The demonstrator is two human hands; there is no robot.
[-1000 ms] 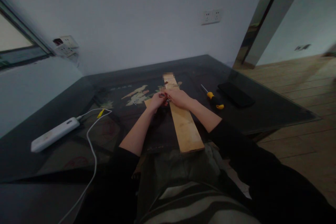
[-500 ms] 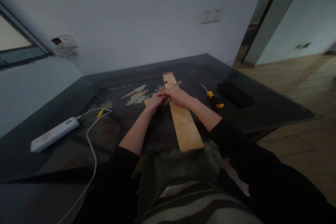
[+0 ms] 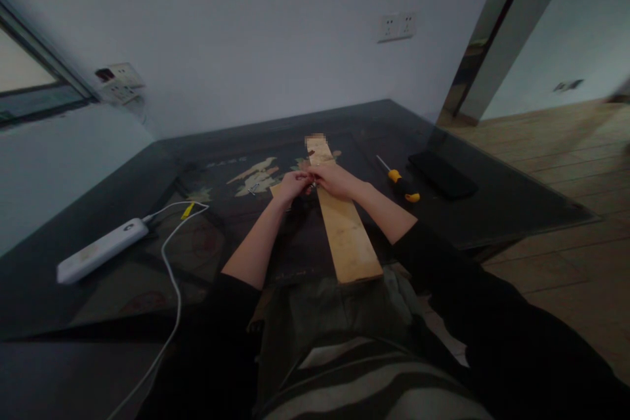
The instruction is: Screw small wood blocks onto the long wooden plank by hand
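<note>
A long pale wooden board point(image 3: 348, 236) lies on the dark table, running from its near edge towards the wall. My right hand point(image 3: 333, 178) rests across the board with its fingers bent inward. Against those fingertips, my left hand point(image 3: 294, 184) is closed in a pinch at the board's left side. Between the two hands glints a small metal piece point(image 3: 314, 185), mostly covered by fingers and too small to name. Part of another piece of wood point(image 3: 274, 190) shows beside my left hand. A few thin metal screws or nails point(image 3: 254, 189) lie to the left.
On the right are a yellow-and-black screwdriver point(image 3: 401, 185) and a flat black object point(image 3: 443, 176). A white power bank-like device point(image 3: 103, 251) sits at the left, its white cable point(image 3: 172, 275) hanging over the near edge. The table point(image 3: 516, 203) meets a wall behind.
Both hands stay together at the same place on the board, with only slight finger movement. The board and the other things lie as before.
</note>
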